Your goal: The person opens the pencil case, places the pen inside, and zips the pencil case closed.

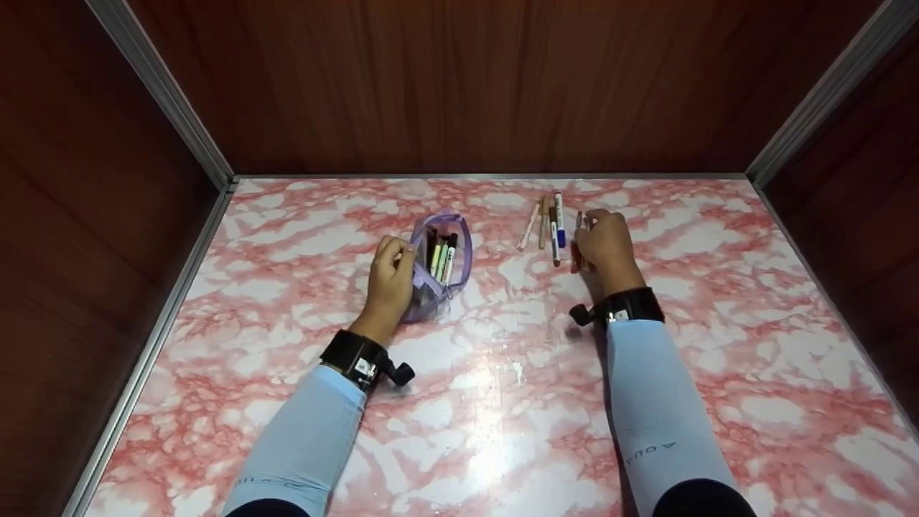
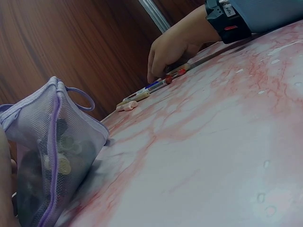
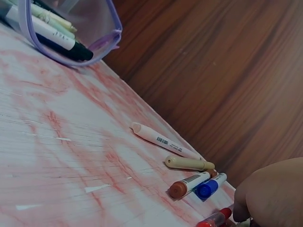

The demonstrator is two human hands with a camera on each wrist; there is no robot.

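Holding the purple-trimmed mesh pouch (image 1: 467,257) by its left rim is the left hand (image 1: 390,276), the wide mouth tipped toward the back wall, pens inside lying lengthwise. Over on the right, the right hand (image 1: 605,244) bends down at a slim red-ended marker (image 1: 575,260); pinched or merely touched, I can't tell! It's along the hand's left side, red end nearest the person, on the marbled tabletop (image 1: 517,402).

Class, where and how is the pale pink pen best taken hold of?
Grip the pale pink pen towards its nearer end, probably from above, on the side facing the purple pouch: it lies flat, and that end splays from the tan pen, leaving finger room.
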